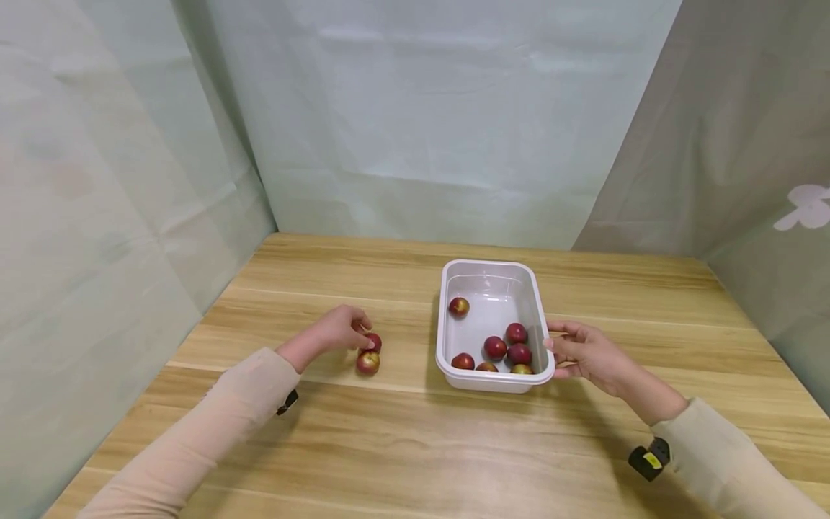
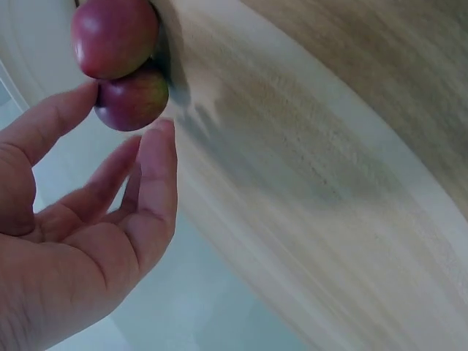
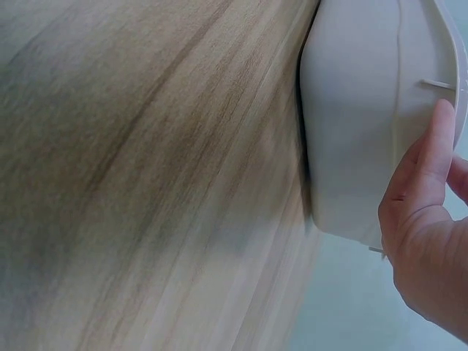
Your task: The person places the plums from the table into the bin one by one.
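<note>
Two glossy round plums touch left hand fingertips; wood-grain table.

Two plums on the table, left of the tub (six more plums inside)

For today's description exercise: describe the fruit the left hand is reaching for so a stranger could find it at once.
Start at the white tub in the middle of the wooden table. To its left two red fruits lie on the bare wood, touching. The left hand has its fingertips at the farther fruit; the nearer fruit shows a yellow patch.
</note>
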